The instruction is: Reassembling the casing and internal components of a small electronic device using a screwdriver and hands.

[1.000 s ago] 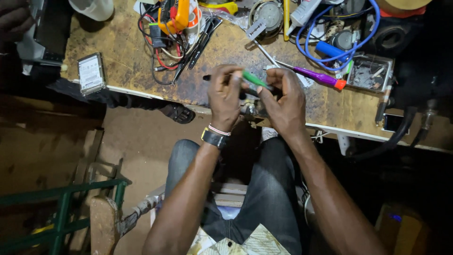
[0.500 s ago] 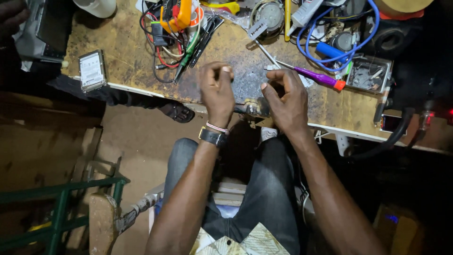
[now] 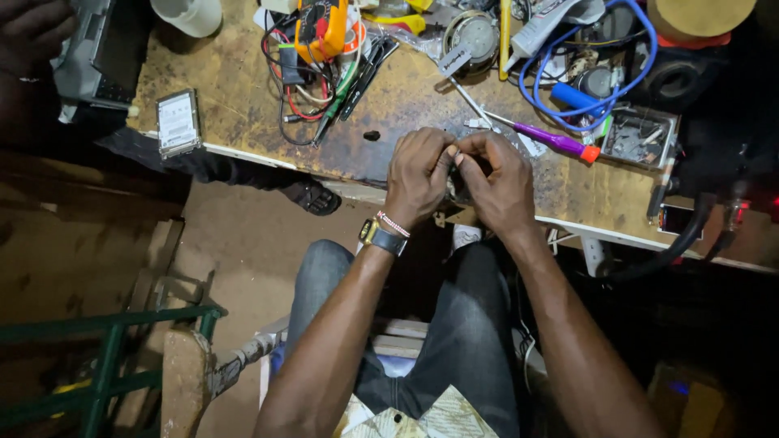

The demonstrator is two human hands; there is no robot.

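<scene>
**Two hands bunched up, and whatever's in them is basically hidden**

Two hands meet at the middle of the frame, right at the front edge of the bench (image 3: 243, 113). The left hand (image 3: 416, 174) and right hand (image 3: 497, 182) are both curled tight, fingertips pressed together where they touch. There's a small part (image 3: 457, 188) pinched somewhere between them, but honestly all you get is a dark sliver in the gap under the thumbs. Can't tell what it is, or which hand really has the grip on it. The left wrist has a watch (image 3: 381, 238) on it.

Just right of the hands, a purple screwdriver (image 3: 554, 142) with an orange end lies on the bench, near but not touching. Further right is a little metal tray (image 3: 637, 136) of bits, too small to make out. Blue cable (image 3: 600, 101) loops above it at upper right, partly cut off by the top edge. Upper middle is a tangle of wires around an orange meter (image 3: 322, 28), also cropped at the top. At the left end of the bench lies a flat silver drive (image 3: 178, 122).

Top left corner: someone else's hand (image 3: 32, 32), half out of frame, by a grey box. Their sandalled foot (image 3: 312, 195) pokes out below the bench edge. The right side of the frame is just too dark to read.
</scene>
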